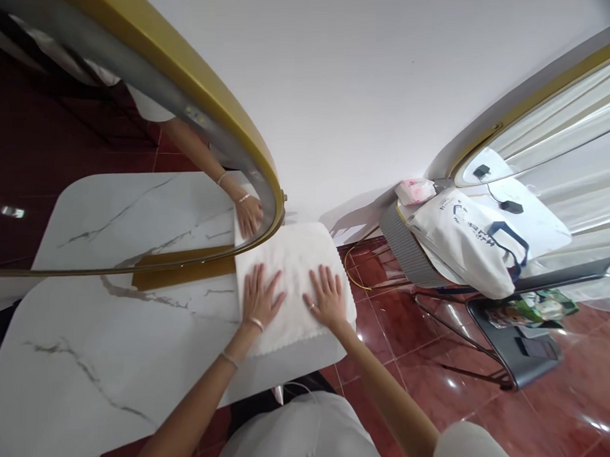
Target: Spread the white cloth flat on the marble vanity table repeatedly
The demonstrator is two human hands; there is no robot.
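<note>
A white cloth (pixel 291 255) with a scalloped edge lies spread over the right end of a white marble-patterned table (pixel 105 355). My left hand (pixel 260 297) rests flat on the cloth's left part, fingers spread. On its right part lies my right hand (pixel 328 299), palm down with the fingers apart and a ring on one of them. Slight wrinkles show in the fabric between the two hands. Neither hand grips anything. The cloth's far left corner reaches the base of the mirror.
A large gold-framed mirror (pixel 224 99) stands on the table at left, reflecting an arm. At right, a second table (pixel 409 249) bears a white tote bag (pixel 465 234) and a tissue pack (pixel 415 191). A dark chair (pixel 523 363) holds a phone and a green printed packet.
</note>
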